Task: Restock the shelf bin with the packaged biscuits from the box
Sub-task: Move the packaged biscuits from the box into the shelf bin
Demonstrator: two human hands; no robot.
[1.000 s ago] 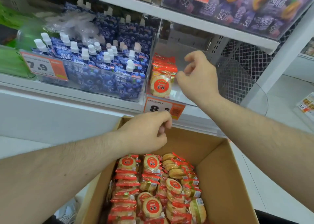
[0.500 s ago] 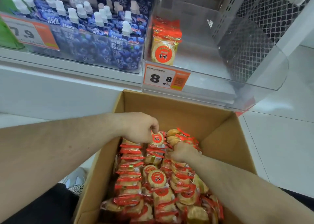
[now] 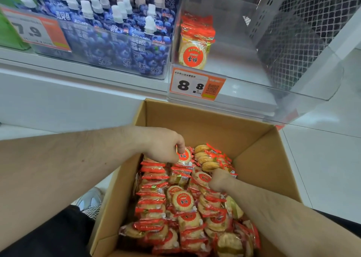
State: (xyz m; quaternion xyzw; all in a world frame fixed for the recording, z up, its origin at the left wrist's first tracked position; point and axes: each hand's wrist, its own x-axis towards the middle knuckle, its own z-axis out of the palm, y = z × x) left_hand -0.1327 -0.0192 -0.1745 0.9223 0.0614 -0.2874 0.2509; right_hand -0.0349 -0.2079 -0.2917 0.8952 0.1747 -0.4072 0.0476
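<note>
The shelf bin (image 3: 254, 65) holds only few packs; both hands, left hand (image 3: 164, 147) and right hand (image 3: 218, 179), grip biscuit packets (image 3: 184, 156) in the full box (image 3: 254, 139)

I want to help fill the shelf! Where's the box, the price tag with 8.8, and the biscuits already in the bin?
box (image 3: 197, 120): head view, inside of far wall.
price tag (image 3: 195, 85): head view, white middle.
biscuits (image 3: 193, 56): head view, red round label.

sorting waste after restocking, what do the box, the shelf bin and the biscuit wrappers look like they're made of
Box: brown corrugated cardboard, matte, with folded flaps. Shelf bin: clear rigid plastic, probably acrylic; glossy, and the shelf shows through its walls. Biscuit wrappers: thin glossy plastic film, clear with red print, crinkled and glinting; the exact film cannot be told.
</note>
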